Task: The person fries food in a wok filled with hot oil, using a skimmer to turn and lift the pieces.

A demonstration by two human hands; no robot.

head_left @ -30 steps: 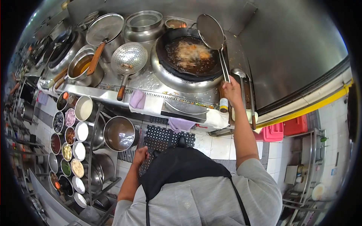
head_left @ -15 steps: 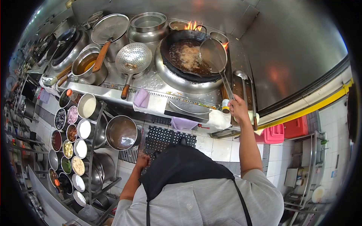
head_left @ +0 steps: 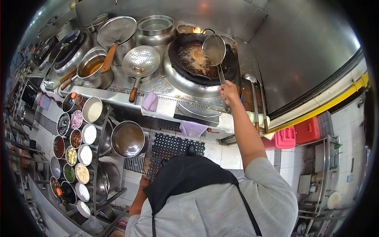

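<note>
My right hand (head_left: 229, 94) grips the handle of a round mesh strainer (head_left: 214, 49). The strainer is over the right part of a black wok (head_left: 183, 63), where pale food (head_left: 197, 57) bubbles in dark oil. Flames (head_left: 198, 30) rise behind the wok's rim. Low at my left side, beside the black apron (head_left: 177, 181), is my left hand (head_left: 145, 182); its fingers look curled, and whether they hold anything is hidden.
Left of the wok lie a perforated ladle (head_left: 141, 61) and a pot of amber liquid (head_left: 91, 69). Ladles (head_left: 253, 94) rest at its right. Ingredient containers (head_left: 90, 134) and a large pot (head_left: 128, 139) stand at the lower left.
The strainer has swung left and lower, from the wok's right edge to over the oil, with my right hand moving left. My left hand has drawn back slightly toward my body.
</note>
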